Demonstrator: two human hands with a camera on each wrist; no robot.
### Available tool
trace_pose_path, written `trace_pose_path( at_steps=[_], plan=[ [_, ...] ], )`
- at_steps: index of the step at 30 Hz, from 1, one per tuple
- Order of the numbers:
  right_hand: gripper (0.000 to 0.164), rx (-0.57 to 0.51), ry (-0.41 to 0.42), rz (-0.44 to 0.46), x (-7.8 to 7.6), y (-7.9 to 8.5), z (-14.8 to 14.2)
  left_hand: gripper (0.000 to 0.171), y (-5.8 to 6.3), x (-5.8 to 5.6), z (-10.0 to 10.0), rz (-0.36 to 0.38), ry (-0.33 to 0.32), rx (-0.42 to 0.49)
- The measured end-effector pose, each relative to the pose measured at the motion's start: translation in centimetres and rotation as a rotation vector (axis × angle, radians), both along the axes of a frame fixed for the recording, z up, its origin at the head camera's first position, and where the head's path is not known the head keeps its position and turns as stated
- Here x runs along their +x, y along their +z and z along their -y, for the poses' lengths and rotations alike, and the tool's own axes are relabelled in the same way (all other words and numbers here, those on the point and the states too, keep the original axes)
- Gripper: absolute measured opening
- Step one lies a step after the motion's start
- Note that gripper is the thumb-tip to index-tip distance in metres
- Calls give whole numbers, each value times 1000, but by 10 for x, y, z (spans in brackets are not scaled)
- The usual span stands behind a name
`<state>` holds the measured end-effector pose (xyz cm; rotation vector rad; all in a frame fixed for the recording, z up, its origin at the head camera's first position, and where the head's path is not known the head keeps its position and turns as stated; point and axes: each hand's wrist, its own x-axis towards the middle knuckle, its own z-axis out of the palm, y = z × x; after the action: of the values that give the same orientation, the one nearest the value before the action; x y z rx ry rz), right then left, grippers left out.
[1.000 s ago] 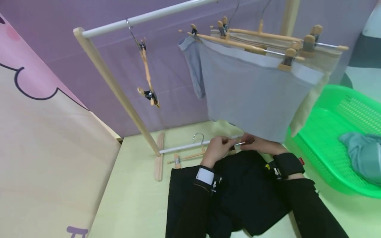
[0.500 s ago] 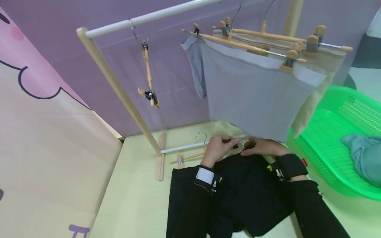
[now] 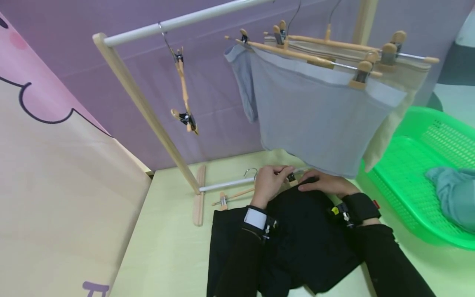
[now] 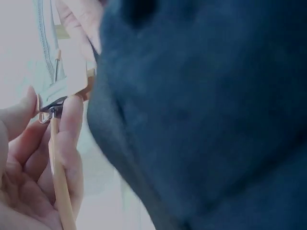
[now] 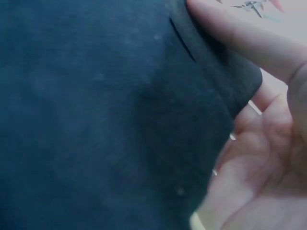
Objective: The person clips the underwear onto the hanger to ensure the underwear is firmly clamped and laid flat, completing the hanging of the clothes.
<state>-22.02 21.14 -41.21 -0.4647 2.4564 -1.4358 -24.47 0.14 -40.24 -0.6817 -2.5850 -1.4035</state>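
Note:
My left hand (image 3: 269,185) pinches the clip (image 3: 292,178) at one end of a wooden clip hanger (image 3: 241,193), which lies at the top edge of a pair of black pants (image 3: 308,239). In the left wrist view, thumb and fingers squeeze the clip (image 4: 62,93), and the hanger's wooden bar (image 4: 61,182) runs down along the fingers. My right hand (image 3: 328,183) grips the waistband corner of the pants, thumb on top, as the right wrist view shows the cloth (image 5: 225,62) folded there. The hanger's other clip (image 3: 223,201) sits at the left end of the waistband.
Above stands a rack with a white rail (image 3: 193,18). Grey shorts (image 3: 315,111) and a beige garment (image 3: 386,128) hang from it on clip hangers, and a bare clip hanger (image 3: 182,90) hangs at left. A green basket (image 3: 408,198) holding a teal cloth (image 3: 452,194) is at right.
My right hand has moved from beside the hanger's metal rod onto the waistband corner and now grips it. The left hand stays on the clip, which now shows between both hands.

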Motion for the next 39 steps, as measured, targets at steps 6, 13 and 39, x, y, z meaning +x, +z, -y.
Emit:
trace_pose_path(
  at_steps=[6, 13, 39],
  plan=[
    [43, -4, -57, 39, 0, -4, 2, 29, -4, -2, 1, 30, 35, 23],
    [54, -5, -76, 78, 1, -4, 5, 30, -2, -2, 3, 51, 50, 28],
    [47, -160, -68, 86, -3, -9, 5, 38, -3, -3, 6, 138, -84, -37]
  ],
)
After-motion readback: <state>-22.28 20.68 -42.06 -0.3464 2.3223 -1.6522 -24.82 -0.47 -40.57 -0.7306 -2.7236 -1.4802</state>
